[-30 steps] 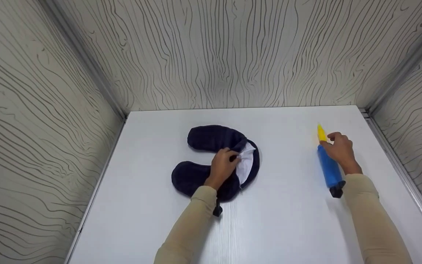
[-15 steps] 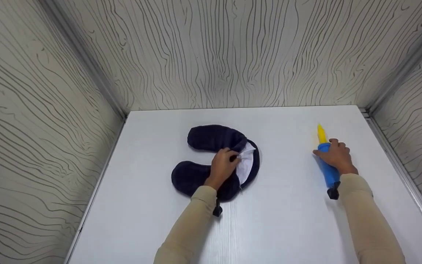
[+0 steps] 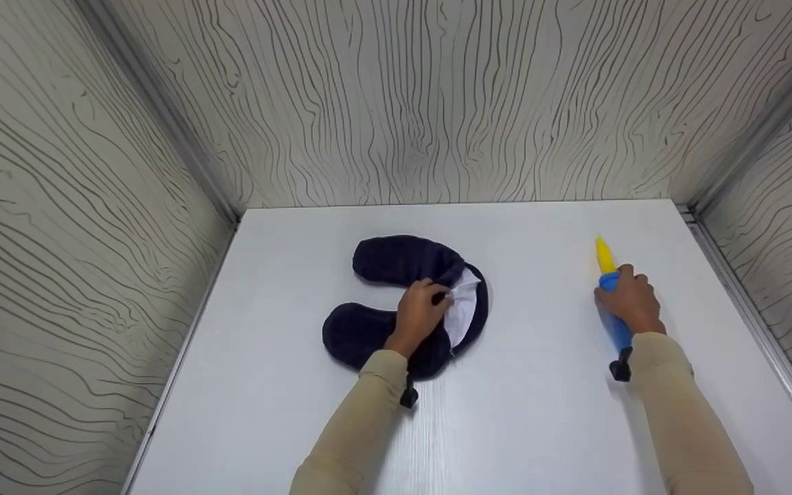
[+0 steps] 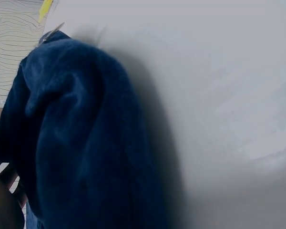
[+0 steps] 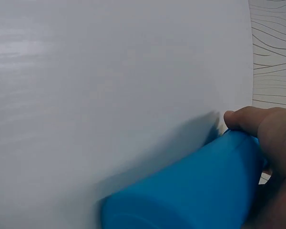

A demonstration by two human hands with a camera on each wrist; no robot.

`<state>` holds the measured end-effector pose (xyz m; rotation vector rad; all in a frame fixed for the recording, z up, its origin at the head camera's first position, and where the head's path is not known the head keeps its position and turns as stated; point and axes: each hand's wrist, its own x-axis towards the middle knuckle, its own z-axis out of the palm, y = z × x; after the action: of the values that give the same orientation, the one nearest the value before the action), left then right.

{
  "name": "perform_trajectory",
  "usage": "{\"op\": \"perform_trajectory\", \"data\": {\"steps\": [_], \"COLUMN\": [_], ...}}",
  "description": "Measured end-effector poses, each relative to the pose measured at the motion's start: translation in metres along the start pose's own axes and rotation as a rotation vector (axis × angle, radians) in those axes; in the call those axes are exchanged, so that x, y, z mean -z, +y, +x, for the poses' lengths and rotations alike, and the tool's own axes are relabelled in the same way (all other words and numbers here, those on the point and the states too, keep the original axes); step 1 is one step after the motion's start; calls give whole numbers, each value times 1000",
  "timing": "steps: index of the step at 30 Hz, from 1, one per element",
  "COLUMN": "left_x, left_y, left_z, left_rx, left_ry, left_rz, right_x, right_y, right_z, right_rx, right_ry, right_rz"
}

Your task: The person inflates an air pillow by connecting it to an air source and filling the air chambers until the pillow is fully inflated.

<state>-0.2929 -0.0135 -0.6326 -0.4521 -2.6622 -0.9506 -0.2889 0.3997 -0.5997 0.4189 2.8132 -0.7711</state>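
Observation:
A dark navy U-shaped neck pillow (image 3: 361,335) lies on the table, its ends toward the left. Along its curved right side the cover gapes, and white fabric (image 3: 463,309) shows inside. My left hand (image 3: 418,313) pinches the cover at the edge of this gap. In the left wrist view the plush cover (image 4: 86,129) fills much of the left half. Off to the right, my right hand (image 3: 631,300) grips a blue balloon pump (image 3: 609,280) with a yellow tapered nozzle (image 3: 604,256) pointing away from me. Its blue barrel (image 5: 186,191) appears large in the right wrist view.
The white table (image 3: 533,412) carries both things, with a wide stretch between pillow and pump. Wood-patterned panels (image 3: 410,103) stand behind it and at both sides. A metal rail (image 3: 760,344) follows the right edge.
My right hand has shifted from the pump's nozzle end back onto the blue barrel and closed round it. The left hand and the pillow stay where they were.

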Motion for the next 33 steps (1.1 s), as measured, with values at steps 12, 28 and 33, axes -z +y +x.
{"op": "perform_trajectory", "data": {"steps": [12,28,33], "left_x": [0,0,-1], "left_y": [1,-1,-2], "left_z": [0,1,1], "left_rx": [-15,1,0], "left_ry": [17,-6,1], "left_rz": [3,-21,-27], "right_x": [0,4,4], "right_y": [0,0,0], "right_z": [2,-1,-3], "right_rx": [-31,-40,-14], "right_ry": [12,-1,15], "right_rz": [-30,45,27]}}
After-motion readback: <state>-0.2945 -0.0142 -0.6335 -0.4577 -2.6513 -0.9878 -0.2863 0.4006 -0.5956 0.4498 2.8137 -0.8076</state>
